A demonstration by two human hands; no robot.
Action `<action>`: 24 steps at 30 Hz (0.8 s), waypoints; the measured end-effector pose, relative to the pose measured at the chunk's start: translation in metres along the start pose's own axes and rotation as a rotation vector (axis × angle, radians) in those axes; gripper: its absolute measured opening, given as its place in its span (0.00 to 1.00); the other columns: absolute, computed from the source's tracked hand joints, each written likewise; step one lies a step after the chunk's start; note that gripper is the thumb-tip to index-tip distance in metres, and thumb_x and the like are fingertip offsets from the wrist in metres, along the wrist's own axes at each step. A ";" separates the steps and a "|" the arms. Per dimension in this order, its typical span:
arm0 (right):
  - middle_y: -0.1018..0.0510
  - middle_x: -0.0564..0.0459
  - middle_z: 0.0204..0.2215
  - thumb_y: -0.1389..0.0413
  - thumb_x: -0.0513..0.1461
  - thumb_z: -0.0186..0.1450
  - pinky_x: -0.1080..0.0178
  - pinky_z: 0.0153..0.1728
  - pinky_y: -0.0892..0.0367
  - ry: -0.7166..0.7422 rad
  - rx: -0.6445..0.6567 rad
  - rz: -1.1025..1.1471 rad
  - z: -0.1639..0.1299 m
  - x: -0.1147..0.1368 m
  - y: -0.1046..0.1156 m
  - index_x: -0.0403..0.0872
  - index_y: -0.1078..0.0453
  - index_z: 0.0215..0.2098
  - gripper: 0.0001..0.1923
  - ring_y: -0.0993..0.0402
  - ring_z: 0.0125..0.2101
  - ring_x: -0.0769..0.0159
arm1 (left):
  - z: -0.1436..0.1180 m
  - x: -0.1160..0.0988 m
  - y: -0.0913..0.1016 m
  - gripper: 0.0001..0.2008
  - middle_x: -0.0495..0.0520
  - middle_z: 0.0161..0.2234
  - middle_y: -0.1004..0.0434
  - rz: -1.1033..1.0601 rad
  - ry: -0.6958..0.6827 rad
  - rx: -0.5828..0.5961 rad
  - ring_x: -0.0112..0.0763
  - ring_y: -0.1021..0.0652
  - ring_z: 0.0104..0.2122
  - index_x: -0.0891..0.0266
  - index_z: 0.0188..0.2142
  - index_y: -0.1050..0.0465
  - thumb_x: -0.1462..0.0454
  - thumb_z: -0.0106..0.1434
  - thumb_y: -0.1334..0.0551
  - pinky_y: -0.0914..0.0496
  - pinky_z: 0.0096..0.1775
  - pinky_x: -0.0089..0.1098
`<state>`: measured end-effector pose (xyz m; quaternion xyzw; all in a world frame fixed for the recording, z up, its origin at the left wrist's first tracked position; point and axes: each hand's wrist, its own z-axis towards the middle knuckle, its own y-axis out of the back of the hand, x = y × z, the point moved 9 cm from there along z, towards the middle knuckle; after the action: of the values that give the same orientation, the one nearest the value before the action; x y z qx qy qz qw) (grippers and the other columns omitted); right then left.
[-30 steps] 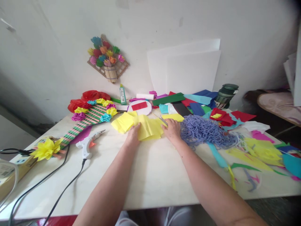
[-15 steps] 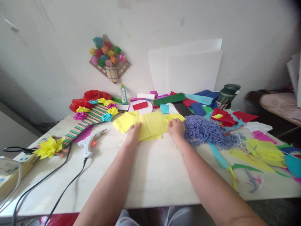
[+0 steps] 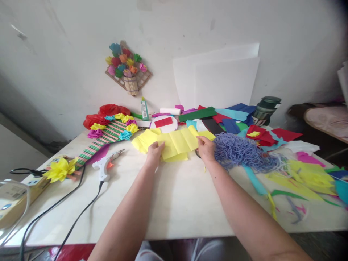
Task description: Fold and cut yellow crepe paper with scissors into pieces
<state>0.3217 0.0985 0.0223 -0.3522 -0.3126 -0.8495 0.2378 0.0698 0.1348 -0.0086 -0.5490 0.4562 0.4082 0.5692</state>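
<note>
Since a second ago the yellow paper sheet has been spread out wider and lifted at its right end, and the right hand has shifted from lying flat on it to holding its right edge. Head view, the only one: left hand has its grip pinched on the sheet's left part, thumb on top, fingers under. Right hand's grip is closed on the right edge, fingers curled; a dark loop shows under that hand, too hidden to say what it is. The sheet is creased in vertical folds and sits mid-bench, far side of the clear area, partly over more yellow paper to its left. Just right of the right hand, touching or nearly so: a pile of lilac yarn. Left of the left hand, apart from it: white glue gun lying on the bench, black cord running to the near left edge. Further left, a striped green-and-pink paper piece trimmed with small paper flowers, a yellow paper bow at its near end. Far side: green glue bottle, round white disc with a red rectangle, stacked coloured paper sheets, dark green jar. White boards lean on the wall; a paper-flower basket decoration hangs left of them. Right bench: paper offcuts.
</note>
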 end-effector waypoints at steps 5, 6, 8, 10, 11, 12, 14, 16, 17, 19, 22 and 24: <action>0.23 0.45 0.30 0.52 0.39 0.55 0.64 0.21 0.32 -0.072 -0.026 0.161 0.001 -0.017 -0.006 0.42 0.27 0.37 0.16 0.28 0.25 0.63 | -0.006 -0.001 -0.007 0.16 0.53 0.22 0.27 0.002 0.111 0.094 0.29 0.25 0.22 0.68 0.36 0.35 0.68 0.46 0.35 0.30 0.28 0.29; 0.23 0.45 0.32 0.51 0.39 0.55 0.64 0.21 0.32 -0.058 -0.027 0.169 0.002 -0.016 -0.006 0.42 0.27 0.38 0.16 0.27 0.25 0.63 | -0.006 -0.004 -0.003 0.15 0.53 0.21 0.27 0.017 0.087 0.045 0.28 0.25 0.22 0.69 0.36 0.35 0.68 0.47 0.36 0.29 0.28 0.29; 0.24 0.44 0.35 0.51 0.38 0.55 0.64 0.21 0.31 -0.018 -0.016 0.175 0.002 -0.010 -0.006 0.42 0.28 0.39 0.17 0.27 0.26 0.64 | -0.004 -0.010 0.006 0.16 0.51 0.21 0.28 0.050 0.027 -0.048 0.26 0.25 0.21 0.70 0.38 0.36 0.69 0.49 0.38 0.29 0.29 0.30; 0.25 0.44 0.37 0.51 0.37 0.54 0.63 0.22 0.30 0.019 0.002 0.169 0.001 -0.005 -0.008 0.42 0.28 0.40 0.17 0.27 0.27 0.63 | -0.002 -0.015 0.012 0.20 0.50 0.21 0.28 0.093 -0.038 -0.115 0.26 0.25 0.22 0.70 0.43 0.37 0.69 0.50 0.39 0.29 0.31 0.31; 0.25 0.43 0.37 0.51 0.36 0.54 0.62 0.23 0.29 0.040 0.014 0.159 0.001 -0.002 -0.009 0.42 0.28 0.41 0.18 0.27 0.28 0.63 | -0.002 -0.017 0.014 0.22 0.49 0.21 0.28 0.119 -0.072 -0.137 0.26 0.25 0.22 0.69 0.46 0.37 0.69 0.50 0.39 0.28 0.31 0.32; 0.26 0.43 0.38 0.51 0.36 0.54 0.61 0.25 0.29 0.063 0.022 0.148 0.001 0.000 -0.010 0.42 0.28 0.41 0.18 0.27 0.29 0.62 | 0.000 -0.018 0.016 0.24 0.48 0.22 0.27 0.153 -0.104 -0.149 0.26 0.25 0.23 0.67 0.48 0.38 0.69 0.50 0.40 0.28 0.32 0.32; 0.26 0.43 0.38 0.50 0.34 0.53 0.59 0.31 0.29 0.108 0.029 0.128 0.002 0.002 -0.012 0.42 0.29 0.41 0.19 0.27 0.33 0.60 | 0.003 -0.019 0.018 0.25 0.48 0.24 0.26 0.237 -0.154 -0.164 0.26 0.25 0.25 0.64 0.49 0.36 0.68 0.49 0.40 0.29 0.34 0.32; 0.26 0.42 0.39 0.51 0.33 0.52 0.56 0.37 0.30 0.139 0.032 0.118 0.002 0.003 -0.014 0.42 0.29 0.42 0.19 0.28 0.35 0.59 | 0.007 -0.016 0.021 0.20 0.50 0.26 0.25 0.327 -0.168 -0.179 0.27 0.25 0.26 0.64 0.44 0.30 0.68 0.49 0.40 0.30 0.36 0.31; 0.26 0.42 0.39 0.51 0.33 0.52 0.55 0.38 0.31 0.150 0.035 0.116 0.002 0.002 -0.015 0.42 0.29 0.42 0.19 0.28 0.36 0.58 | 0.009 -0.013 0.022 0.18 0.51 0.27 0.24 0.367 -0.163 -0.186 0.28 0.25 0.27 0.65 0.41 0.28 0.67 0.48 0.41 0.30 0.36 0.31; 0.26 0.42 0.39 0.51 0.33 0.52 0.53 0.40 0.32 0.169 0.050 0.110 0.001 0.002 -0.018 0.42 0.29 0.42 0.19 0.28 0.37 0.57 | 0.012 -0.009 0.023 0.16 0.53 0.29 0.24 0.424 -0.152 -0.202 0.29 0.24 0.28 0.65 0.38 0.26 0.67 0.48 0.41 0.30 0.35 0.30; 0.26 0.43 0.38 0.51 0.32 0.52 0.54 0.41 0.32 0.192 0.066 0.085 0.000 0.004 -0.020 0.43 0.29 0.41 0.19 0.28 0.38 0.58 | 0.014 -0.009 0.023 0.20 0.52 0.28 0.24 0.460 -0.155 -0.217 0.29 0.25 0.28 0.65 0.42 0.28 0.67 0.47 0.41 0.31 0.35 0.29; 0.25 0.44 0.38 0.51 0.32 0.51 0.55 0.41 0.32 0.204 0.063 0.062 0.000 0.006 -0.020 0.43 0.29 0.40 0.19 0.29 0.38 0.58 | 0.013 -0.011 0.023 0.25 0.51 0.26 0.24 0.468 -0.173 -0.221 0.29 0.25 0.27 0.66 0.47 0.31 0.68 0.46 0.41 0.31 0.34 0.29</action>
<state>0.3051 0.1106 0.0196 -0.2660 -0.3024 -0.8628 0.3057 0.0460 0.1496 -0.0035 -0.4505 0.4729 0.6213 0.4329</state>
